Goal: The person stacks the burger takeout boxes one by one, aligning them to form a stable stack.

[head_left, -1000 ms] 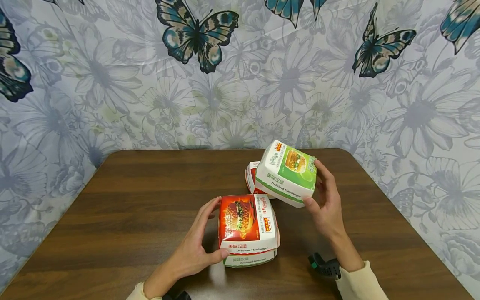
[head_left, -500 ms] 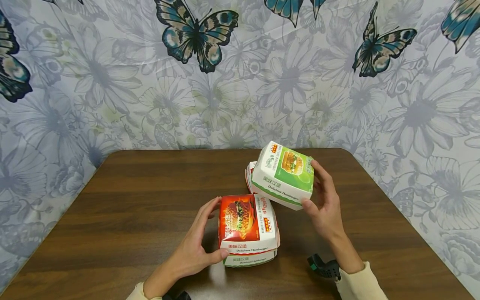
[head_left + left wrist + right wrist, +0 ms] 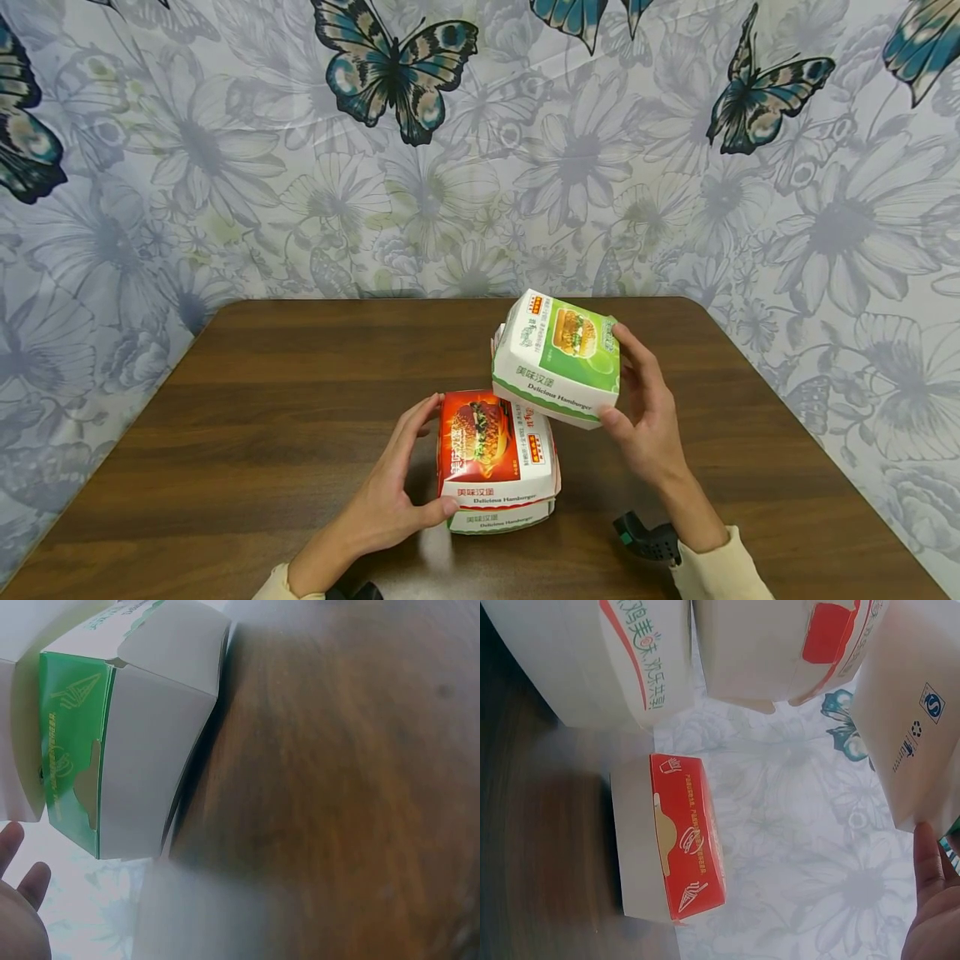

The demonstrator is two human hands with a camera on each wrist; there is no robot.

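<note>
meanwhile, a person's right hand (image 3: 648, 421) is gripping a green-and-white burger box (image 3: 558, 358) above a dark wooden table (image 3: 262, 433), the thumb pressing at its near right corner and the fingers reaching round its far right one. the held box is sitting at a slant, its printed underside showing in the right wrist view. from the head it is blocking nearly all of a rear red box (image 3: 694, 840), which is standing on the table beyond. nearer, the held box is overlapping the far right part of a red-topped burger box (image 3: 498, 450); whether the two are touching is remaining unclear. a left hand (image 3: 382, 500) is holding that red-topped burger box by its left side, thumb resting at the near corner. beneath it, a green-trimmed box (image 3: 501, 520) is supporting the stack. a black wrist device (image 3: 648, 537) is hanging beside a cream sleeve (image 3: 720, 571) on the right arm. a floral backdrop (image 3: 577, 158) with teal butterflies (image 3: 393, 71) is rising behind.
</note>
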